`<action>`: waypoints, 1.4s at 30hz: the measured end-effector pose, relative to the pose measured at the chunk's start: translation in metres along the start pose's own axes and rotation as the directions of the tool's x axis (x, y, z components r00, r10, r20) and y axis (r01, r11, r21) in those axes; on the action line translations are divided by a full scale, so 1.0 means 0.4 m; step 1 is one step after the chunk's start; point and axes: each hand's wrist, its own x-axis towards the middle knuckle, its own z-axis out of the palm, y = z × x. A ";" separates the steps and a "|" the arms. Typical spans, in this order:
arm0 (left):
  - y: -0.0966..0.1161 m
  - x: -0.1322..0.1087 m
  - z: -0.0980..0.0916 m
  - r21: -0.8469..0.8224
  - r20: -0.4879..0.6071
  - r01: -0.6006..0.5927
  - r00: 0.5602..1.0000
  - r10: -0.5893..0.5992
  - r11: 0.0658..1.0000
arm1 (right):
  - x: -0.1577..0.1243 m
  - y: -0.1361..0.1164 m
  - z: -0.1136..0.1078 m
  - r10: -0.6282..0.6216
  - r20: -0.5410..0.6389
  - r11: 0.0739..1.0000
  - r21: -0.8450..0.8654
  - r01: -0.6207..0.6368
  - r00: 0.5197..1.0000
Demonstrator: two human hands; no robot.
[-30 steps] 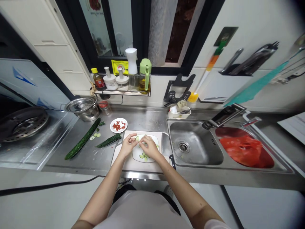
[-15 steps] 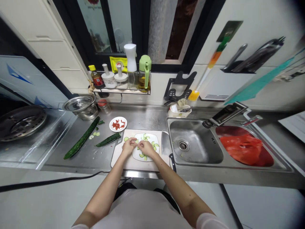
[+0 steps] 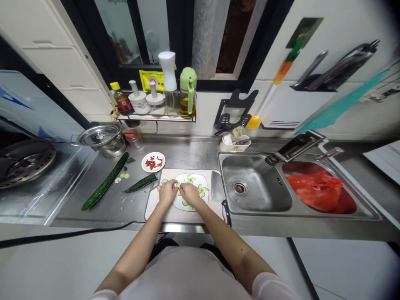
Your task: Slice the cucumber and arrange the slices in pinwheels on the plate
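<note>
Both hands rest over a white plate (image 3: 202, 181) that sits on a pale cutting board (image 3: 181, 214). My left hand (image 3: 167, 192) and my right hand (image 3: 189, 193) meet at the plate's left edge, fingertips pinched together on a cucumber slice (image 3: 178, 185). Several thin cucumber slices (image 3: 191, 179) lie spread on the plate, and one slice (image 3: 164, 181) lies on the board beside it. A cleaver (image 3: 217, 192) lies on the board's right side, its black handle toward me.
A long cucumber (image 3: 104, 182), a cucumber piece (image 3: 140, 183) and a small dish of red bits (image 3: 153, 162) lie on the steel counter to the left. A lidded pot (image 3: 101, 139) stands further back. The sink (image 3: 254, 189) and a red basin (image 3: 315, 191) are on the right.
Both hands have drawn back toward me from the plate's far-left part to its near-left edge, still pinched together. More slices on the plate are uncovered. The view has tilted slightly.
</note>
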 end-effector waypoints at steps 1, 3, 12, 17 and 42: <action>-0.001 -0.001 0.000 0.015 0.000 -0.007 1.000 0.007 1.000 | -0.002 -0.002 0.001 -0.006 -0.004 1.000 -0.010 0.006 1.000; -0.003 -0.002 0.000 0.034 0.004 -0.013 1.000 0.013 0.999 | -0.009 -0.007 0.005 -0.017 -0.014 1.000 -0.021 0.017 1.000; -0.014 -0.004 0.004 0.030 0.016 -0.018 1.000 0.017 0.999 | -0.037 -0.020 0.018 -0.046 -0.017 0.997 -0.064 0.045 0.999; -0.014 -0.005 0.003 0.032 0.019 -0.020 1.000 0.019 0.999 | -0.038 -0.022 0.013 -0.033 -0.002 0.997 -0.064 0.033 0.999; -0.024 0.002 0.004 0.035 0.040 -0.031 0.999 0.030 0.999 | -0.033 -0.021 0.023 -0.023 -0.008 0.997 -0.078 0.023 1.000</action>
